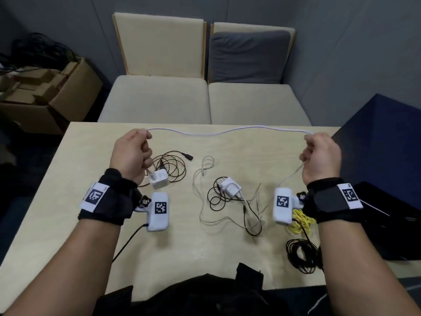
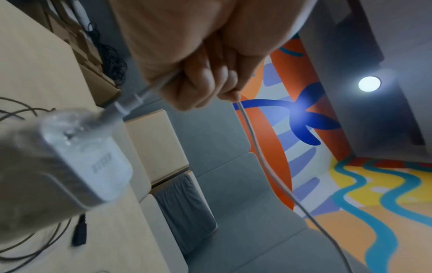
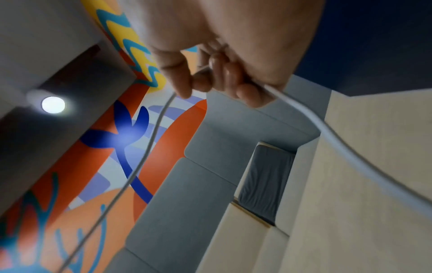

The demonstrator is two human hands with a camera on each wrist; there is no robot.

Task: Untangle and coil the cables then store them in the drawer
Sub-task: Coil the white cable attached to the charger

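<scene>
A white cable (image 1: 227, 131) stretches in the air between my two hands above the far side of the table. My left hand (image 1: 133, 153) grips one end with curled fingers, and a white charger block (image 1: 159, 179) hangs from it just below the fist (image 2: 77, 162). My right hand (image 1: 320, 156) grips the other end (image 3: 327, 129), whose tail drops down past the wrist. On the table lie a brown cable coil (image 1: 170, 166), a thin clear cable (image 1: 205, 179), a white plug with a black cable (image 1: 231, 187), a yellow cable (image 1: 300, 221) and a black coil (image 1: 303, 256).
The light wooden table (image 1: 182, 252) fills the near view. Behind it stands a beige sofa (image 1: 205, 99) with a grey cushion (image 1: 248, 55). A cardboard box (image 1: 52, 94) sits at the left, and a dark blue object (image 1: 382, 144) at the right edge.
</scene>
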